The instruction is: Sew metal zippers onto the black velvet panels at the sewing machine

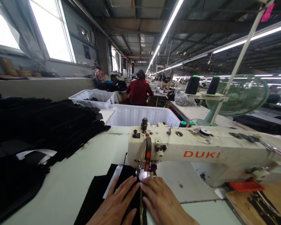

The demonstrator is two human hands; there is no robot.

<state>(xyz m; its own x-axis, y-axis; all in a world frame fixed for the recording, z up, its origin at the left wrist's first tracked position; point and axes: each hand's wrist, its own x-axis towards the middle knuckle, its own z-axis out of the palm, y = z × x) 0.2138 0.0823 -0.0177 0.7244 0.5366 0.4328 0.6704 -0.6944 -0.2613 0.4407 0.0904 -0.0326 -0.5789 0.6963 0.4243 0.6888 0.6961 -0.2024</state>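
My left hand [118,201] lies flat on a piece of black fabric [93,190], its fingers stretched toward the needle area of a cream sewing machine [173,143]. My right hand [162,200] rests on the fabric's right edge with fingers extended, its fingertips close to the left ones. Between the hands runs a narrow strip with a gold line [141,206], which looks like a metal zipper. A white strip [113,181] lies on the fabric beside my left fingers. The machine's lamp lights the spot just ahead of my fingertips; the stitching point itself is hard to make out.
A large pile of black fabric [37,125] covers the table's left. White plastic bins [140,114] stand behind the machine. Black thread cones [192,85] and a green fan [239,95] are at right. Black-and-gold strips [264,206] lie at lower right. Someone in dark red [140,90] sits ahead.
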